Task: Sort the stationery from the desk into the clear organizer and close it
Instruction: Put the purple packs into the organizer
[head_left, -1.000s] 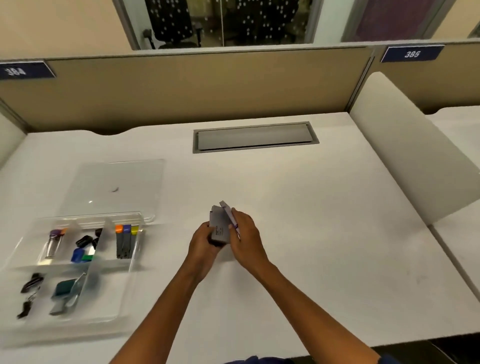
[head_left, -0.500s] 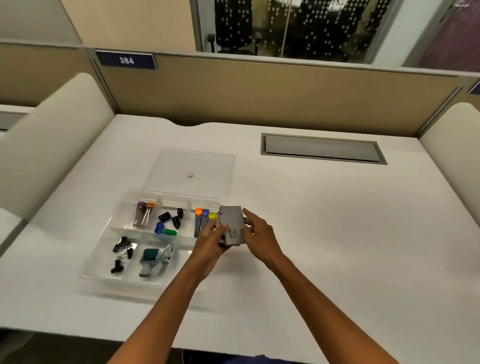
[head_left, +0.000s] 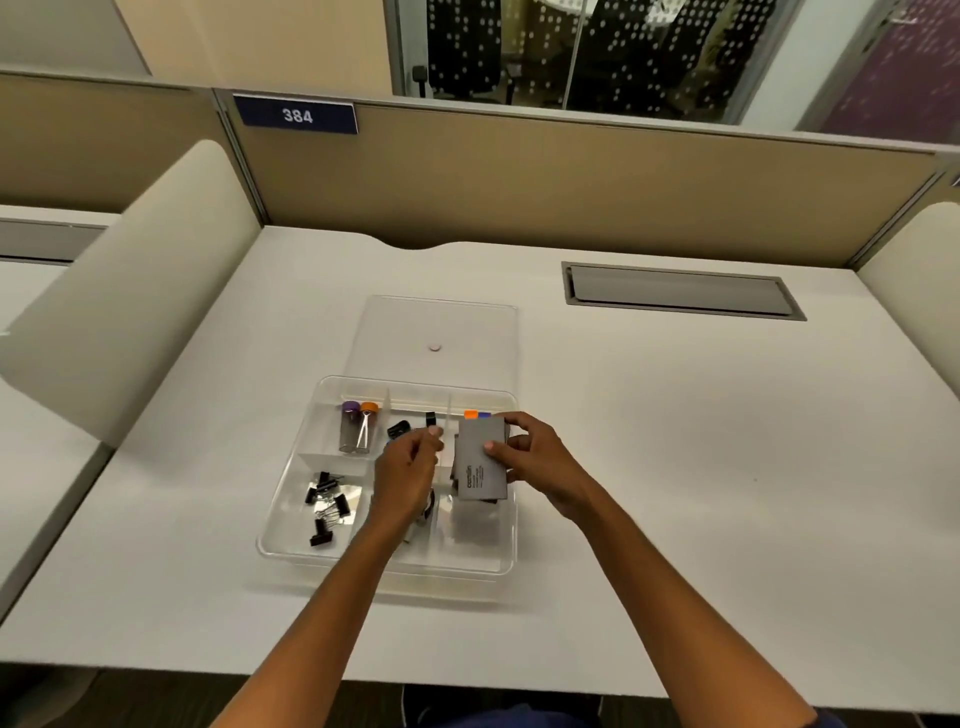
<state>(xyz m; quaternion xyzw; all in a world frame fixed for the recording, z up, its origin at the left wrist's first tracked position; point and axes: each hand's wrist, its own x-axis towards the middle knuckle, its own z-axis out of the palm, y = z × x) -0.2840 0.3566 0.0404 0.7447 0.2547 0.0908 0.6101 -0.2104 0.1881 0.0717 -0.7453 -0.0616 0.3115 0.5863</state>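
A: What's around on the desk?

B: A tan partition along the far edge with a number plate reading 384, curved dividers at both side edges, and a grey cable hatch set in toward the far right. Near the middle sits the clear organizer, its flat lid lying on the desk just behind it.

A: What's in the organizer?

B: Two capped tubes in the far-left compartment, black binder clips in the near-left one, and small dark pieces in the far-middle one. The left forearm hides most of the near-middle compartment.

A: Changed from half a second ago?

B: The left hand has let go of the grey card stack and shifted left over the middle compartments. The stack has moved further over the organizer's right side, covering most of the coloured-capped markers.

A: And the hands?

B: The right hand pinches the stack, thumb on its top face and fingers at its right edge, holding it above the right compartments. The left hand is loosely curled with thumb and forefinger nearly together; I can't tell whether it holds anything. It sits just left of the stack, not touching it.
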